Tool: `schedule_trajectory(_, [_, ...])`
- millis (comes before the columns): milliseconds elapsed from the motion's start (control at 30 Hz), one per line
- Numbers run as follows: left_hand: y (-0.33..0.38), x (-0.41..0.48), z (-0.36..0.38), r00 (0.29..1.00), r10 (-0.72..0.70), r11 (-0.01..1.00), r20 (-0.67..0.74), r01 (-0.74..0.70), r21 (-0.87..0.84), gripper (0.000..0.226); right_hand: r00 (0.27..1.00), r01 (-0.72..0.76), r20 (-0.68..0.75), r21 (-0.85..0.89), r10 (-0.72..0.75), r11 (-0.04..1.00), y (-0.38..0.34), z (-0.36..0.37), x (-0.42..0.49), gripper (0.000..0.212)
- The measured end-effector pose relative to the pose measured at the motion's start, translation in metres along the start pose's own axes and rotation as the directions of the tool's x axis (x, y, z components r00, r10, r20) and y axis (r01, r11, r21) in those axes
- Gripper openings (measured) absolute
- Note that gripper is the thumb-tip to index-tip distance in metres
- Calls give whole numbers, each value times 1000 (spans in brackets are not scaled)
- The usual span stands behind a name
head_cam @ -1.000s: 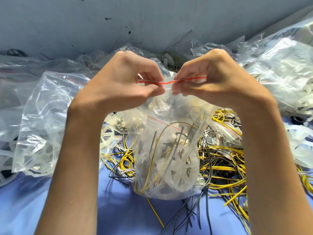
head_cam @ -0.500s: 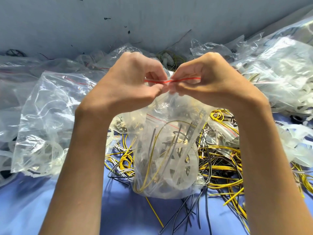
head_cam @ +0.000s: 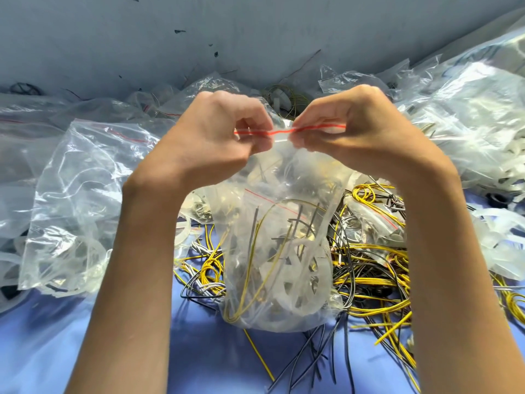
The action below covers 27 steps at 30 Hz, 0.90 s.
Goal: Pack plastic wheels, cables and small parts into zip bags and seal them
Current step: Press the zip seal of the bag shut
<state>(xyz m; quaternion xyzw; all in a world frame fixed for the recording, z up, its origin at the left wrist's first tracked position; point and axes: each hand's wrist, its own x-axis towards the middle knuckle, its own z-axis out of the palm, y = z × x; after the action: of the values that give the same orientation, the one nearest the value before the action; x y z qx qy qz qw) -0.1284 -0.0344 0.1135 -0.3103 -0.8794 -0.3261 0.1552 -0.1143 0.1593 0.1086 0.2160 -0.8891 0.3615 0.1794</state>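
I hold a clear zip bag (head_cam: 278, 251) upright in the middle, its bottom resting on the blue surface. Inside it are a white plastic wheel (head_cam: 295, 277) and yellow and grey cables. My left hand (head_cam: 216, 143) pinches the red zip strip (head_cam: 284, 131) at its left end. My right hand (head_cam: 358, 129) pinches the same strip just right of centre. The two hands are almost touching at the strip's middle.
Loose yellow and black cables (head_cam: 377, 280) lie tangled right of the bag. Filled clear bags (head_cam: 74, 211) pile up at the left, and more (head_cam: 466, 115) at the right and back. A grey wall (head_cam: 227, 38) rises behind. Blue cloth (head_cam: 199, 359) covers the table.
Both hands with the bag's top have shifted a little to the right. The strip between the fingers stays pinched, and the bag hangs much as before.
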Motion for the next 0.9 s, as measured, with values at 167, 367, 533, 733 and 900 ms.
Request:
schedule_trajectory(167, [-2,2,3,998,0,999,-55,1,32,23,999,26,-31,-105,-30,994,-4,1,1,5])
schedule_trajectory(367, [0,1,3,996,13,1000,-91,-12,14,27,994,21,-104,-113,-33,993,-6,2,4,4])
schedule_trajectory(533, [-4,0,-2,998,-46,998,-43,45,-35,18,990,-14,-138,-62,5,998,-3,5,5,4])
schedule_trajectory(733, [-13,-3,-9,993,-105,994,-48,105,9,16,994,-65,-99,-126,53,990,7,-6,1,4])
schedule_trajectory(900, [-16,-3,-9,993,-108,994,-45,109,23,21,985,-78,-165,-142,54,987,10,-5,2,6])
